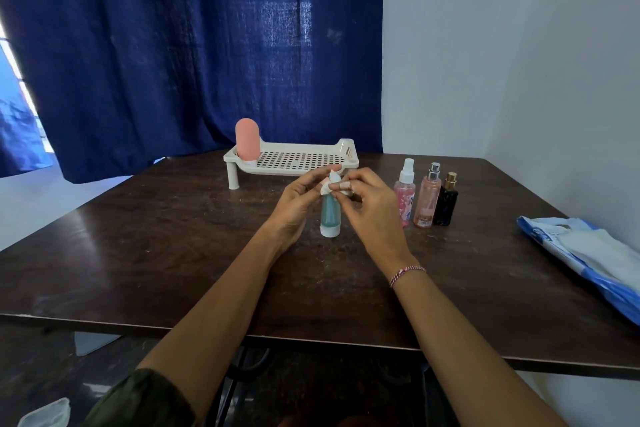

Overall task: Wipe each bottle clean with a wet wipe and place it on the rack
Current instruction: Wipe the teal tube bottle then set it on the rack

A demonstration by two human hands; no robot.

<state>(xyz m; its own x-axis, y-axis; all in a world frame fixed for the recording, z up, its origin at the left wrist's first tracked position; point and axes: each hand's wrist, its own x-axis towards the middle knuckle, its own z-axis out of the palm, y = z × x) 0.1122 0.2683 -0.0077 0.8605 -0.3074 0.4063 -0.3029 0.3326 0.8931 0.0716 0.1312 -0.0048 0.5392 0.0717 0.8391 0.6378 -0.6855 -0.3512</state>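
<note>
A big dark desk (173, 236) holds all the things. In the middle of the desk stands a blue bottle (329, 215) with its white cap at the bottom, down on the wood. Both hands are up at the top of it.

The left hand (298, 198) has its fingers curled round the top of the blue bottle and holds it. The right hand (367, 204) pinches a small white wet wipe (329, 185) between thumb and fingers and presses it on the top of the bottle. The other fingers of that hand are bent too. A pink and white string band (407, 274) is on the right wrist.

At the far edge of the desk, in the middle, stands a white rack (298, 159) on short legs. It has lots of little holes in its floor. One pink bottle (247, 140) stands on the left end of the rack – cap down.

Just to the right of the hands, three more bottles stand in a row on the desk, close side by side: a pink spray bottle (404, 191) with a white top, a peach bottle (427, 199) with a silver top, and a black bottle (446, 204) with a gold top.

At the right edge of the desk lies a blue and white pack (588, 253), with white wipes showing at its top. Behind the desk hangs a dark blue curtain (173, 45).
</note>
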